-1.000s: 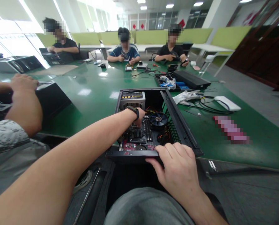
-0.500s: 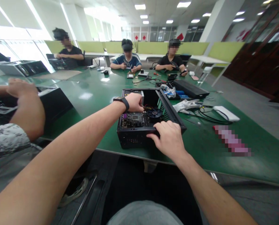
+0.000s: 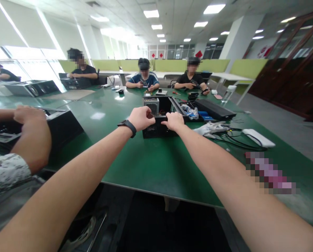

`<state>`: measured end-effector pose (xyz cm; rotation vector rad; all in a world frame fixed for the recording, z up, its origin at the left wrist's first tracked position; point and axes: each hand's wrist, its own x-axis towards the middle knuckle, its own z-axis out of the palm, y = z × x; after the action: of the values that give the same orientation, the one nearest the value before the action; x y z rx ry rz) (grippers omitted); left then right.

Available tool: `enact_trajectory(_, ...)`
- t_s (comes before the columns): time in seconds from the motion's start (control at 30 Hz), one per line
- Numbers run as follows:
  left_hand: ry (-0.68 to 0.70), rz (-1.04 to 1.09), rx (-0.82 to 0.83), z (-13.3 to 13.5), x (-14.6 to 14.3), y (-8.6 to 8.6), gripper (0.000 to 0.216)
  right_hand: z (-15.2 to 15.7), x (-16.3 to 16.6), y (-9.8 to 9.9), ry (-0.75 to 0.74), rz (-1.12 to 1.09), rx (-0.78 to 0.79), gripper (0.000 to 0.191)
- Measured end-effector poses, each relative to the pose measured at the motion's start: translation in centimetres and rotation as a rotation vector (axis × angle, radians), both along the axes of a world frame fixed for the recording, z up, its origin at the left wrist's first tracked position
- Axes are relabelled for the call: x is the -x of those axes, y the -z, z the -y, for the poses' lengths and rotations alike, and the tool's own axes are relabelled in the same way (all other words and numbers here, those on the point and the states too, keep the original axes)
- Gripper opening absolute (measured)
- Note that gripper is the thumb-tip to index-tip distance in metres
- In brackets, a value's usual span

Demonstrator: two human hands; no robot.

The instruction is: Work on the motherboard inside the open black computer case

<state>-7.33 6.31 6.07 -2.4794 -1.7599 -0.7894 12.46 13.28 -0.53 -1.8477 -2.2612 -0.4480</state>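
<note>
A black computer case point(image 3: 156, 132) lies on its side on the green table point(image 3: 135, 164), its open top facing up. Inside it a grey power supply point(image 3: 151, 103) shows at the far left; the rest of the interior is mostly covered by my hands. My left hand point(image 3: 142, 118), with a black band at the wrist, grips the near left edge of the case, thumb and fingers curled round it. Close by on the same edge, my right hand point(image 3: 175, 120) is closed over the rim with its thumb at the near side.
At the right lie white gloves point(image 3: 211, 128), black cables point(image 3: 232, 141), a white box point(image 3: 258, 138) and a blurred pink item point(image 3: 270, 171). A black tray point(image 3: 214, 109) stands behind. To my left, a co-worker's arm point(image 3: 35, 136) reaches over another case point(image 3: 63, 127). Several people sit opposite.
The computer case has slid away from me, farther across the table. My left hand has come out of its interior onto the near edge; my right hand has stayed on the rim.
</note>
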Motion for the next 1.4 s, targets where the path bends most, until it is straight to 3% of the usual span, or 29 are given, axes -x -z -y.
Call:
enact_trajectory(0.13,0.025,0.034,0.014,0.9,0.7,0.2,0.026,-1.0,0.2,-0.4,0.013,0.013,0.006,0.041)
enact_trajectory(0.3,0.019,0.012,-0.002,1.0,1.5,0.1,0.027,1.4,0.3,0.1,-0.017,0.017,-0.020,0.041)
enact_trajectory(0.47,0.045,-0.022,-0.012,0.8,0.8,-0.8,0.037,6.1,0.2,0.9,-0.054,-0.007,-0.059,0.043)
enact_trajectory(0.67,0.145,-0.159,0.024,1.5,-1.6,-1.1,0.030,14.7,-0.6,1.4,-0.134,-0.053,-0.112,0.038)
enact_trajectory(0.87,0.268,-0.464,0.131,2.4,-3.6,0.9,0.026,23.8,-1.1,1.6,-0.182,-0.102,-0.122,0.030)
enact_trajectory(1.07,0.342,-0.704,0.276,3.8,-5.6,2.7,0.029,30.2,-1.4,2.0,-0.222,-0.225,-0.106,0.022)
enact_trajectory(1.23,0.377,-0.826,0.389,5.4,-7.1,4.5,0.037,33.1,-1.6,2.3,-0.244,-0.284,-0.101,0.019)
enact_trajectory(1.4,0.347,-0.857,0.477,5.4,-6.9,6.5,0.039,33.7,-1.5,2.4,-0.243,-0.294,-0.107,0.018)
